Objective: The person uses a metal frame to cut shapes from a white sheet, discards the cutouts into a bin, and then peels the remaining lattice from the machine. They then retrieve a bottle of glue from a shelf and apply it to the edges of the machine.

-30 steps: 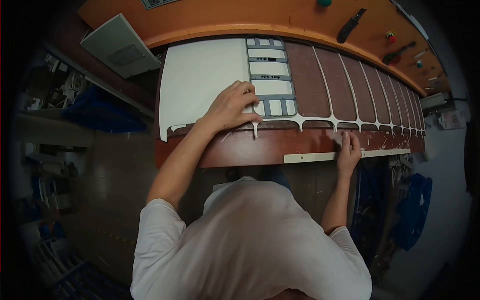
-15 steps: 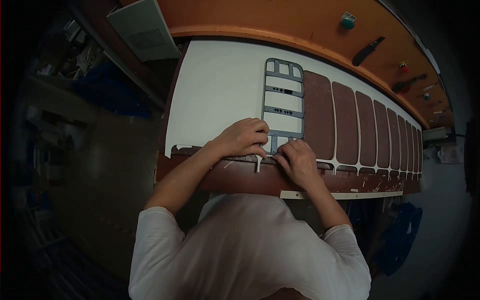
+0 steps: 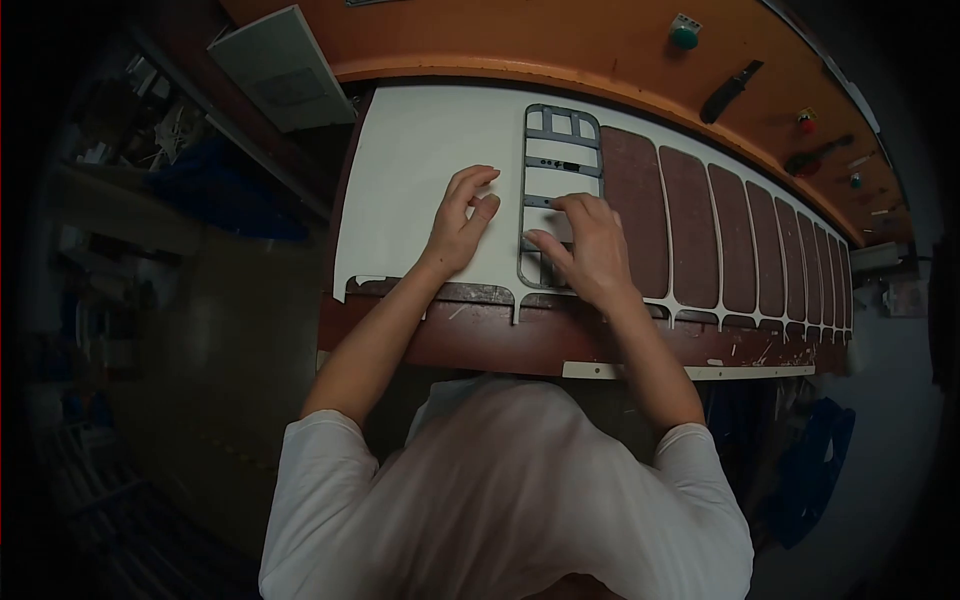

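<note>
A grey frame with rounded corners and cross bars (image 3: 538, 161) lies on a white sheet (image 3: 420, 135), beside a row of rounded openings in the sheet that show a dark red surface (image 3: 632, 200). My left hand (image 3: 463, 222) is over the white sheet just left of the frame, fingers curved and apart, holding nothing. My right hand (image 3: 588, 243) is over the lower half of the frame, thumb and fingers apart, hiding part of its bars. Whether its fingertips touch the frame is unclear.
Behind the sheet runs an orange ledge (image 3: 560, 45) with a dark-handled knife (image 3: 732, 91) and a green button-like piece (image 3: 685, 36). At the back left leans a pale panel (image 3: 283, 70). A pale strip (image 3: 690, 372) runs along the near edge.
Both hands have left the frame's lower end and moved away from me, the left one onto the sheet, the right one above the bars. Their fingers have spread. The view has shifted slightly.
</note>
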Tool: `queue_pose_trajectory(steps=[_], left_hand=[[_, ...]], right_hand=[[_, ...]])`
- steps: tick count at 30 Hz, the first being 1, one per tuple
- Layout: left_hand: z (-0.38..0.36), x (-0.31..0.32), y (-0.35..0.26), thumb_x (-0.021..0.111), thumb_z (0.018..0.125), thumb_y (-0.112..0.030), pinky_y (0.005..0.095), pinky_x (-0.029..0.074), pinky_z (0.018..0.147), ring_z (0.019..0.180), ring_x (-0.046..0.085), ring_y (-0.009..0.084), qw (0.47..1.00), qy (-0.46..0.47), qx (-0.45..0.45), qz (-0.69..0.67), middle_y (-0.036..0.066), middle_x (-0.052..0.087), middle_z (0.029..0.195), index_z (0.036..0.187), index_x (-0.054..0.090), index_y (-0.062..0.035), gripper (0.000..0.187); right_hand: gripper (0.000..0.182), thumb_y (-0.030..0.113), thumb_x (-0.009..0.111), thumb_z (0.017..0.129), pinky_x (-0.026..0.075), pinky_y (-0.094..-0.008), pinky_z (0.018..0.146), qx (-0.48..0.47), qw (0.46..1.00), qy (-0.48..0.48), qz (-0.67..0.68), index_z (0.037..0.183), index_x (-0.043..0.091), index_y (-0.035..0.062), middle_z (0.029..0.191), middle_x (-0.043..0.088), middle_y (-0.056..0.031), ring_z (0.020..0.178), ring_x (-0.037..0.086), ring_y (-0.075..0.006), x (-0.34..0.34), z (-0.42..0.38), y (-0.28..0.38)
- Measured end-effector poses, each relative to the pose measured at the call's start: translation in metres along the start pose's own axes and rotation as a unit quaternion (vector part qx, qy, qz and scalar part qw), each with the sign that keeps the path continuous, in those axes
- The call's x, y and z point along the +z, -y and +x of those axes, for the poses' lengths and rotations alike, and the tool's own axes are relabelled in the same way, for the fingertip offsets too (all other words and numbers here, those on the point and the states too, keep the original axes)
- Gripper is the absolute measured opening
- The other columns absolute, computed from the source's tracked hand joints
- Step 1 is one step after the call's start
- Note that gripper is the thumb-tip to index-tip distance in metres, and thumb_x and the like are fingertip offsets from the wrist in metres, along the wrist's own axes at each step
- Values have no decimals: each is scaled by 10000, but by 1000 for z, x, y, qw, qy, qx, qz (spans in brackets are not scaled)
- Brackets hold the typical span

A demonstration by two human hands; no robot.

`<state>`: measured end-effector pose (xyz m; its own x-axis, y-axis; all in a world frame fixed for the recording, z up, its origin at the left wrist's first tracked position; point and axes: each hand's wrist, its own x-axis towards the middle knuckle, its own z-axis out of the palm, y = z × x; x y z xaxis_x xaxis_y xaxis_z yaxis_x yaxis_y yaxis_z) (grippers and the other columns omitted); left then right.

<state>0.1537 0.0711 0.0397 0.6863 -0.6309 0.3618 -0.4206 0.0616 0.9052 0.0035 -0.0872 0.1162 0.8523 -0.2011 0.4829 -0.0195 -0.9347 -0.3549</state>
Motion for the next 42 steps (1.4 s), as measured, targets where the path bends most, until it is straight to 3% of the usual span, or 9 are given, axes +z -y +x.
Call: queue_pose_trajectory(steps=[5, 13, 16, 17, 20, 27, 29, 32, 42], left_hand=[[1, 0, -2, 566, 1015, -263, 328, 452, 964, 1198, 560, 243, 1000, -1, 0, -13, 125, 530, 1351, 1323, 562, -44, 378], [4, -1, 0, 588, 1001, -247, 325, 457, 977, 1147, 588, 215, 999, 13, -34, -29, 110, 579, 1286, 1264, 603, -23, 346], [-4, 1, 1, 588, 1002, -238, 319, 458, 976, 1111, 599, 208, 998, 17, -43, -33, 97, 588, 1271, 1247, 617, -22, 327], [0, 2, 2, 587, 1003, -234, 317, 459, 976, 1098, 603, 207, 998, 20, -38, -35, 92, 590, 1266, 1241, 621, -22, 320], [2, -2, 9, 587, 1004, -227, 317, 464, 961, 1070, 608, 203, 999, -9, -25, -37, 93, 593, 1267, 1237, 625, -22, 312], [2, -6, 17, 568, 1016, -270, 343, 442, 982, 1140, 549, 250, 949, -265, 0, 170, 116, 592, 1248, 1176, 634, -47, 282], [-1, -11, 19, 516, 1045, -314, 364, 367, 1088, 1237, 502, 268, 962, -256, -55, 74, 136, 559, 1317, 1265, 586, -26, 370], [-2, -24, 2, 460, 1067, -370, 367, 306, 1144, 1318, 451, 275, 955, -240, -129, -118, 159, 514, 1391, 1366, 500, -6, 473], [-10, -56, 11, 467, 1057, -427, 368, 266, 1173, 1406, 378, 281, 973, -111, -122, -165, 205, 429, 1484, 1490, 355, 17, 630]], right_hand=[[518, 463, 770, 782, 458, -458, 855, 91, 986, 93, -109, 983, 669, -2, 962, 631, -152, 888, 625, -350, 61, 26, -6], [248, 224, 663, 756, 496, -415, 731, 152, 984, 51, 82, 823, 628, -13, 859, 609, -168, 795, 628, -326, 46, 47, -23], [113, 132, 610, 861, 470, -283, 630, 230, 896, -12, 379, 831, 607, 23, 734, 580, -21, 687, 561, -110, 3, 34, -60], [105, 142, 590, 900, 463, -240, 587, 286, 807, -19, 516, 868, 613, 45, 770, 616, 9, 633, 553, -73, -12, 25, -64], [112, 156, 585, 919, 449, -194, 523, 309, 726, -87, 608, 939, 628, 54, 773, 628, 7, 571, 544, -53, -27, 12, -56], [220, 199, 655, 810, 439, -308, 655, 233, 905, -9, 355, 766, 574, 0, 756, 578, -61, 690, 512, -155, 16, 48, -10], [291, 224, 661, 751, 489, -417, 699, 172, 956, 6, 237, 750, 567, -51, 785, 601, -216, 709, 594, -330, 34, 68, 14], [324, 271, 642, 755, 513, -466, 759, 138, 979, 81, 128, 818, 630, -47, 903, 660, -246, 791, 644, -425, 69, 93, 39], [394, 369, 659, 878, 535, -446, 854, 68, 990, 121, 23, 953, 711, -14, 1024, 662, -196, 956, 661, -395, 115, 88, 62]])
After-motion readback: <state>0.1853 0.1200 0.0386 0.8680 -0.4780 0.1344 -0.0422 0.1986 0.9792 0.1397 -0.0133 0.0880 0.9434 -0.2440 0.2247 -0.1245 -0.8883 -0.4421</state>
